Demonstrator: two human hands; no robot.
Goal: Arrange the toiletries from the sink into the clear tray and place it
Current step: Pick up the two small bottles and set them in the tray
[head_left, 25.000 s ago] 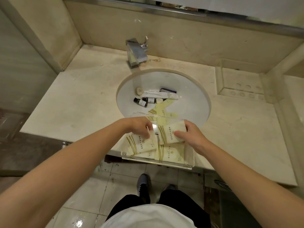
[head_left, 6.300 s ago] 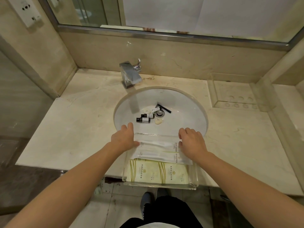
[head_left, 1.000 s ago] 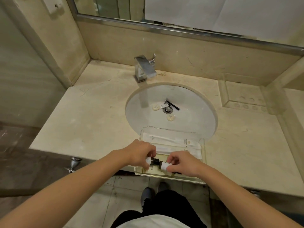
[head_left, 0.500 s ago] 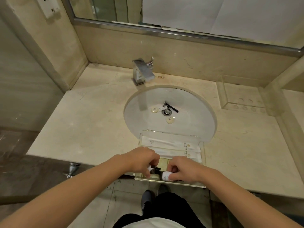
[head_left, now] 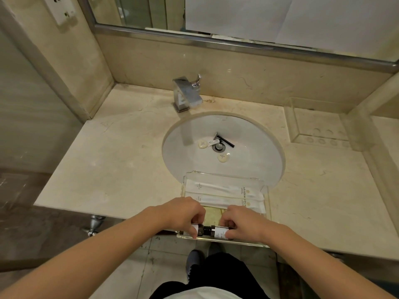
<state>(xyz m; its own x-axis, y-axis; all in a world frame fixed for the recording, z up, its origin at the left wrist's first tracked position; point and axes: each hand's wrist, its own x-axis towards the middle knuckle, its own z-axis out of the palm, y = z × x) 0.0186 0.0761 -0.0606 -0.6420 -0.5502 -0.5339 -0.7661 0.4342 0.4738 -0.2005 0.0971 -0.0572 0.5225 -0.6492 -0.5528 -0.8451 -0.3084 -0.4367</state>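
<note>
Bare forearms, a white top (head_left: 200, 293), black trousers (head_left: 226, 270) and grey shoe (head_left: 193, 261).

Printed markings: none legible.
White packets (head_left: 224, 192) in the tray (head_left: 266, 214) are showing a small gold emblem with rows of characters at the right end and a fainter mark at the left end, all too small to read. White labels on the two bottles (head_left: 216, 230) and print on the soaps (head_left: 223, 157) in the sink (head_left: 254, 147) are blurring out.
</note>
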